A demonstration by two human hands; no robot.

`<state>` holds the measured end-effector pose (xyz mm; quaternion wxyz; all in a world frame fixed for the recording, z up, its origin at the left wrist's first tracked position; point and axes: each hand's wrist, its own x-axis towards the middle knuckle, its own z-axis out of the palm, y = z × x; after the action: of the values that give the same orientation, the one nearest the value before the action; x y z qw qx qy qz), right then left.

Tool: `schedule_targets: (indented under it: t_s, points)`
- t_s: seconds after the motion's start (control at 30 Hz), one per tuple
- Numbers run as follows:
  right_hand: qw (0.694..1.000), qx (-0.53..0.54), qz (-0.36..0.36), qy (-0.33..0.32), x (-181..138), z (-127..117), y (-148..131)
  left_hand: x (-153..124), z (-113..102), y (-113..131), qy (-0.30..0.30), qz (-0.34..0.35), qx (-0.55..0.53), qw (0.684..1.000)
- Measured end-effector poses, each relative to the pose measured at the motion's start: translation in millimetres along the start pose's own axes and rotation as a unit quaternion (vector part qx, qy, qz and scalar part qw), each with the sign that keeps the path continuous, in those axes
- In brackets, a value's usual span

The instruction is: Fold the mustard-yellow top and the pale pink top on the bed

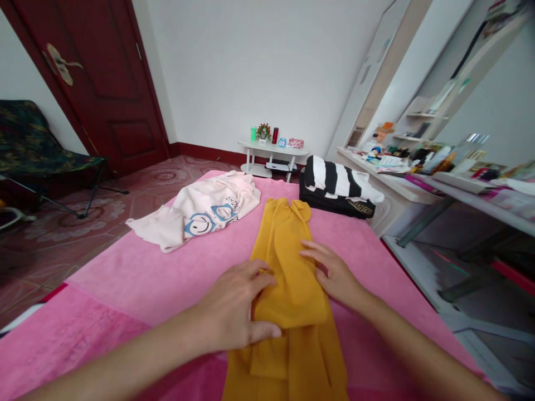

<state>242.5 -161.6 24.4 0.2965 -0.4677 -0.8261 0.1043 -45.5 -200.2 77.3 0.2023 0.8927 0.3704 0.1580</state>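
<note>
A long mustard-yellow thin fabric garment (292, 289) lies folded at the lower centre of the frame on a bed covered with a pink blanket (137, 278). The left hand (234, 309) rests flat on the garment's left edge, fingers spread, gripping nothing. The right hand (332, 273) lies open, pressing its right edge. At centre left lies a cream sweatshirt with blue smiley faces (204, 211); a black-and-white striped cloth (334, 178) sits on a black folded pile (334, 203) at upper centre right.

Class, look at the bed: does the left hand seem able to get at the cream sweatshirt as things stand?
Probably yes. The left hand lies flat on the mustard garment, and only bare pink blanket lies between it and the cream sweatshirt; nothing blocks the way.
</note>
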Motion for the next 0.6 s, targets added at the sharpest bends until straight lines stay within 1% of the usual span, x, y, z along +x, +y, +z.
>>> schedule_targets:
  t_s: [0.1, 0.17, 0.23, 0.27, 0.33, 0.37, 0.4, 0.43, 0.5, 0.57, 0.6]
  points:
    - [0.996, -0.007, -0.052, -0.076, -33.2, -8.5, -35.8, -13.6, 3.8, 11.1, -0.008, 0.015, 0.065, 0.998]
    - [0.992, -0.02, -0.078, -0.093, -45.9, -8.5, -50.0, -14.6, 7.8, 13.8, -0.016, 0.015, 0.082, 0.996]
    - [0.993, -0.026, -0.089, -0.076, -50.1, -6.9, -57.8, -10.5, 9.7, 13.2, -0.018, 0.003, 0.077, 0.997]
    - [0.994, -0.021, -0.087, -0.062, -49.5, -6.9, -60.6, -7.2, 9.3, 12.1, -0.017, -0.008, 0.059, 0.998]
    - [0.998, 0.016, -0.06, -0.026, -44.2, -9.9, -65.9, 0.1, 5.4, 9.0, -0.003, -0.037, -0.027, 0.999]
    - [0.998, 0.044, -0.038, -0.005, -40.4, -13.0, -68.9, 3.6, 2.2, 7.7, 0.008, -0.052, -0.095, 0.994]
    - [0.997, 0.076, -0.015, 0.017, -36.4, -16.9, -72.2, 6.5, -1.4, 6.9, 0.018, -0.069, -0.177, 0.982]
    - [0.994, 0.106, 0.007, 0.039, -32.6, -21.1, -75.5, 8.6, -5.1, 6.8, 0.025, -0.089, -0.261, 0.961]
    - [0.985, 0.152, 0.032, 0.074, -27.1, -28.3, -81.6, 9.8, -10.9, 8.9, 0.028, -0.134, -0.412, 0.901]
    - [0.981, 0.171, 0.039, 0.083, -26.0, -31.6, -85.9, 6.5, -12.9, 12.8, 0.018, -0.174, -0.512, 0.841]
    - [0.981, 0.173, 0.038, 0.077, -27.4, -31.6, -87.2, 3.2, -12.0, 14.7, 0.01, -0.188, -0.543, 0.818]
